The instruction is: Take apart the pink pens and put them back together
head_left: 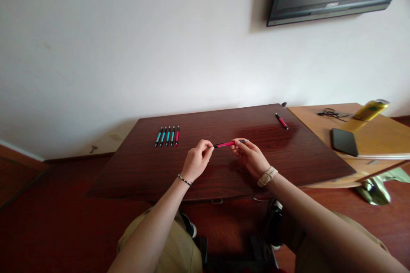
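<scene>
Plainly, the leftmost things on the dark reddish-brown wood-grain table [205, 187] are four slim turquoise pens with black ends [165, 136] in a row, and a slim pink pen with black ends [177, 135] closing that row on its right side; all five lie side by side, apart from one another, their long axes running from the person towards the white wall [160, 51]. Next comes the left hand [197, 162], a dark beaded bracelet [185, 180] at its wrist, with thumb and fingers pinched on the left tip of a second pink pen [226, 144], which is between the two hands in front of the person. The right hand [251, 155] (its wrist wears a pale watch [267, 176]) grasps that pen near its other end. What matters most is the angle: the held pen's long axis runs left to right, its right end a little higher in view, so it lies crosswise to the row. The left hand is the nearer one to the row, whose pink member faces it. How far the held pen is above the tabletop, I cannot tell. Farther right, near the table's far corner and well apart from both hands, a third pink pen with black ends [282, 121] lies slantwise.
</scene>
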Action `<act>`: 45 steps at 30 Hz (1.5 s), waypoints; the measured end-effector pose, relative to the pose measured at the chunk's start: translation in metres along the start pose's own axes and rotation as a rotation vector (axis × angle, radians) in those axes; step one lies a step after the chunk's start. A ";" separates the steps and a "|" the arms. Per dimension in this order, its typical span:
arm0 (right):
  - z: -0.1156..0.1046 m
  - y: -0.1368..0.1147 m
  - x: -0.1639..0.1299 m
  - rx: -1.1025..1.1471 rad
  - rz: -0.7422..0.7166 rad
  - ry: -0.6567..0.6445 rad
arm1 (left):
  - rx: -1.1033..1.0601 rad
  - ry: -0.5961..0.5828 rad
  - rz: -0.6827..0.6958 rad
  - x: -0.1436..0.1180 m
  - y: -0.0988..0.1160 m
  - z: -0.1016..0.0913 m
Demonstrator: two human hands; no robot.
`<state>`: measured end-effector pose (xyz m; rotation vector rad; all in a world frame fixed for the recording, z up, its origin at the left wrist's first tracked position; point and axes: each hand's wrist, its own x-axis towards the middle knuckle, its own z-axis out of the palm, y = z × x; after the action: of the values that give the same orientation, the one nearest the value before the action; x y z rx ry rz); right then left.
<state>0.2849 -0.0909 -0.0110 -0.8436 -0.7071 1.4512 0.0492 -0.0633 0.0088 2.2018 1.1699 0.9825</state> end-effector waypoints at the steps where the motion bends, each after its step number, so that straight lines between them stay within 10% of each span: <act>1: 0.000 0.000 0.000 -0.005 -0.002 -0.002 | -0.005 -0.008 -0.008 0.000 0.000 0.001; 25: 0.005 0.003 -0.003 -0.120 -0.065 0.007 | -0.569 0.041 -0.388 0.007 0.003 0.025; 45: 0.005 0.000 -0.004 -0.126 -0.052 0.045 | -0.543 0.006 -0.284 0.007 -0.001 0.019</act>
<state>0.2804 -0.0950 -0.0078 -0.9445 -0.7874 1.3480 0.0660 -0.0584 -0.0014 1.5639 1.0297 1.0345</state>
